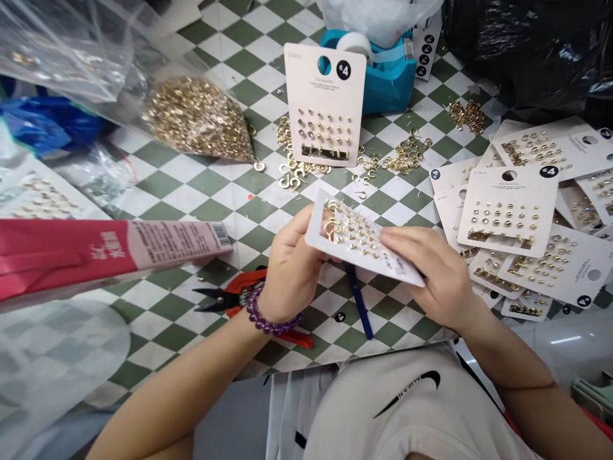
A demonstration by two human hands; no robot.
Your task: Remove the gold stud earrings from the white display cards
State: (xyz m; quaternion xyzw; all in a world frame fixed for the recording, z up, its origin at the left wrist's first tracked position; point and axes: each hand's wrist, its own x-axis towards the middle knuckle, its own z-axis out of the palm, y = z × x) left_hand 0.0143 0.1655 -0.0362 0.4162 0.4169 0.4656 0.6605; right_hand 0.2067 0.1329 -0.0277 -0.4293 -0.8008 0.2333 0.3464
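Observation:
Between my two hands a white earring card point(359, 239), with rows of gold studs and a few hoops, is held tilted above the table. My left hand point(294, 262), with a purple bead bracelet point(272, 313) at its wrist, grips the hoop end. At the card's other end, my right hand point(426, 268) has its fingers over the edge. Below the card lies a dark blue stick-like tool point(359, 303). Red-handled pliers point(230, 297) rest partly hidden behind my left wrist. Another earring card point(325, 96) leans against a teal tape dispenser point(390, 80).
A pile of earring cards point(510, 211) covers the right side. Loose gold hoops point(407, 153) lie beyond my hands, near a clump of small gold pieces point(467, 116). At left are a clear bag of gold pieces point(196, 118) and a pink carton point(110, 255).

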